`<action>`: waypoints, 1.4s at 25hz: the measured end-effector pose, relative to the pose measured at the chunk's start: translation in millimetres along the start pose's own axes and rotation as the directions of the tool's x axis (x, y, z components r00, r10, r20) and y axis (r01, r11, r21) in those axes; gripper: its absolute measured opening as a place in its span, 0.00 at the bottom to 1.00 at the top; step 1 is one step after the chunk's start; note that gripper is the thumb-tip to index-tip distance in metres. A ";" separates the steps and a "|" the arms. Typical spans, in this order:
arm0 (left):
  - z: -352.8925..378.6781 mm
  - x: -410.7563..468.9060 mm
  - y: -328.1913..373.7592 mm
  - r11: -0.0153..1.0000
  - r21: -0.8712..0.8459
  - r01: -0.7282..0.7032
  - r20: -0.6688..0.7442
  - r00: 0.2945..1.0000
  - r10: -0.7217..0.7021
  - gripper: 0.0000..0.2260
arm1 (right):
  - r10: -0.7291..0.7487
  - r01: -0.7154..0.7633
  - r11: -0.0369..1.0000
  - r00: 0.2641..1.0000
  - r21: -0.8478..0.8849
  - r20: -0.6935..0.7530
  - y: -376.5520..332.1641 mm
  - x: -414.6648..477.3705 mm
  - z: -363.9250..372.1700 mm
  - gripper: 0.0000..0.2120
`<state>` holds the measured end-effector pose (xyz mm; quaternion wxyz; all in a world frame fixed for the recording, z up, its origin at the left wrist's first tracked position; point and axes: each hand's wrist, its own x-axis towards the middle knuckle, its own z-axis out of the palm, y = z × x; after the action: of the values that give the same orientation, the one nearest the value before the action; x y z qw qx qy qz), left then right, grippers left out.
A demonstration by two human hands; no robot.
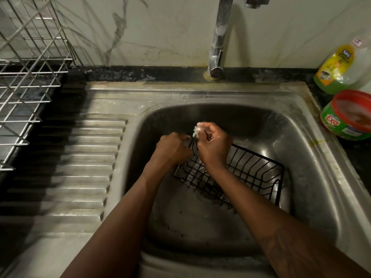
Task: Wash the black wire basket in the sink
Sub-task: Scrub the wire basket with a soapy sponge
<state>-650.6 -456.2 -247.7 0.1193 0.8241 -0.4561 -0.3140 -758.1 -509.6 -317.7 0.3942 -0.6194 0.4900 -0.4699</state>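
The black wire basket stands tilted inside the steel sink, its far-left corner raised. My left hand grips that raised corner of the basket's rim. My right hand holds a soapy green scrub pad against the same corner, foam showing on the fingers. Both forearms reach in from the bottom of the view and hide part of the basket's left side.
A chrome tap rises behind the sink. A ribbed draining board lies to the left, with a steel dish rack at far left. At the right stand a dishwash gel bottle and a green Exo tub with a red lid.
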 end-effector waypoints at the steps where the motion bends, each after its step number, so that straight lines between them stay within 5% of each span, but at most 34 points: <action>1: 1.3 1.3 1.1 1.000 -0.005 -0.003 0.028 1.000 0.003 0.18 | -0.058 0.064 0.990 0.997 -0.126 0.050 2.2 1.5 -2.9 0.09; 5: 4.9 9.1 1.5 1.000 -0.017 0.026 0.047 0.999 -0.025 0.18 | -0.071 0.148 0.919 0.974 -0.366 0.215 -2.9 3.3 -4.2 0.16; 12: 5.3 12.2 -2.6 0.979 -0.057 0.195 0.023 0.981 -0.194 0.05 | -0.062 0.158 0.967 0.905 -0.198 0.420 -17.9 -4.3 -12.9 0.07; 15: 4.4 12.3 -1.9 0.970 -0.068 0.234 0.122 0.967 -0.225 0.06 | -0.142 0.341 0.830 0.894 -0.440 0.426 -17.3 7.3 -12.3 0.14; 17: 2.7 9.1 0.5 0.973 -0.027 0.231 0.191 0.956 -0.221 0.07 | -0.139 0.339 0.770 0.916 -0.540 0.376 -14.7 16.1 -20.4 0.20; 22: -0.5 -2.5 1.6 0.932 -0.268 0.243 0.319 0.935 -0.152 0.18 | -0.092 0.248 0.804 0.950 -0.540 0.300 -17.1 17.9 -30.1 0.18; 26: 4.5 -0.2 2.1 0.928 -0.308 0.210 0.289 0.950 -0.119 0.30 | -0.182 0.533 0.670 0.793 -0.517 0.581 -21.0 0.7 -11.9 0.08; 29: 8.0 -0.2 1.0 0.927 -0.304 0.221 0.316 0.941 -0.121 0.31 | -0.136 0.589 0.635 0.723 -0.501 0.678 -21.5 5.0 -9.2 0.11; 35: 7.5 -7.4 3.8 0.893 -0.358 0.273 0.390 0.913 -0.122 0.29 | -0.052 0.391 0.568 0.895 -0.724 0.443 -39.3 11.8 -27.7 0.04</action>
<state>-660.7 -451.5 -248.6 0.1693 0.7530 -0.3074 -0.5567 -774.7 -513.7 -271.3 0.0968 -0.8638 0.4796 -0.1203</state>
